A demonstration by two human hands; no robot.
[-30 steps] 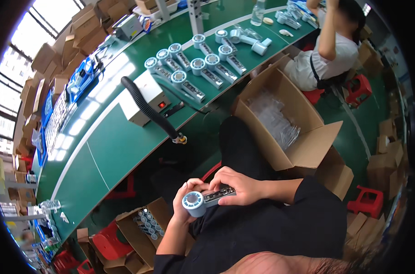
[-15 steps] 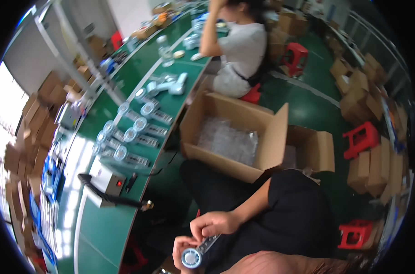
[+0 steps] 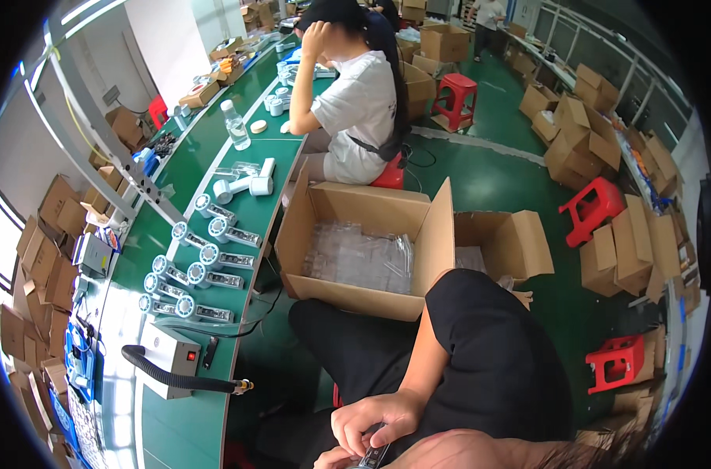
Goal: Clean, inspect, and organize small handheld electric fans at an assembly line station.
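At the lower edge, my right hand [image 3: 377, 416] is closed on the handle of a small handheld fan [image 3: 375, 455], with thumb and fingers pinching near its top. My left hand [image 3: 333, 458] is curled at the fan's head end, partly cut off by the frame. The fan's handle shows dark inner parts, and most of its round head is out of view. On the green table [image 3: 183, 430] to the left lie several similar light blue fans [image 3: 207, 275] with open handles.
A white box [image 3: 168, 356] with a red switch and black ribbed hose [image 3: 183, 381] stands at the near table end. An open carton [image 3: 355, 305] of clear plastic pieces stands ahead. A co-worker [image 3: 363, 102] sits beyond it. Red stools [image 3: 617, 363] and cartons line the right.
The view has shifted, so the table and cartons sit differently in frame. My hands and the fan are lower, and the fan's round head has mostly left view.
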